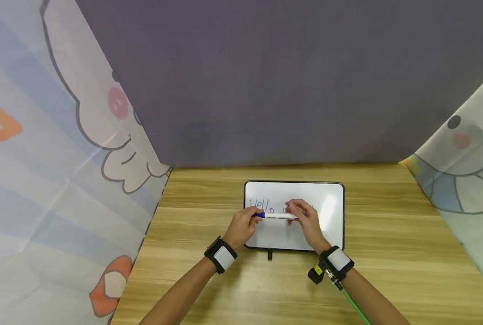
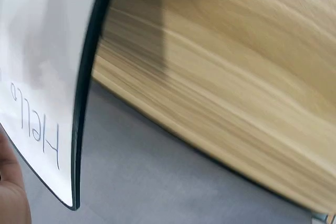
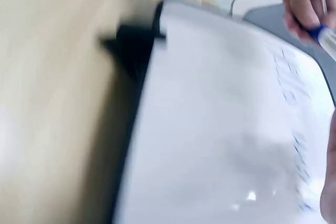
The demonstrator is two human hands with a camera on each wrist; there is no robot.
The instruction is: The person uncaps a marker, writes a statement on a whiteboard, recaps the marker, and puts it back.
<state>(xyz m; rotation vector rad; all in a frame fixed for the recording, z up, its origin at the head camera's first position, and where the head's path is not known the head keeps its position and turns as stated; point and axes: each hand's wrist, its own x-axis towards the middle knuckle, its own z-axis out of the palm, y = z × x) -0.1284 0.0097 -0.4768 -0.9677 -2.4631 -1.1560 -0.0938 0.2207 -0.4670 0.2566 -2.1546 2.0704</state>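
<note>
A white marker with blue ends lies level between my two hands, above a black-framed whiteboard. The left hand pinches its blue left end, also visible at the top of the right wrist view. At the other end, the right hand grips the marker with bent fingers, which partly hide that end. Blue handwriting starting with "Hello" runs across the board; the right hand covers part of the rest. In the left wrist view only an edge of the left hand shows, and the marker is out of sight.
The board lies on a wood-grain table. A small black piece sticks out at its near edge. A grey panel stands behind, with cartoon-printed sheets at both sides. A green cable runs from the right wrist.
</note>
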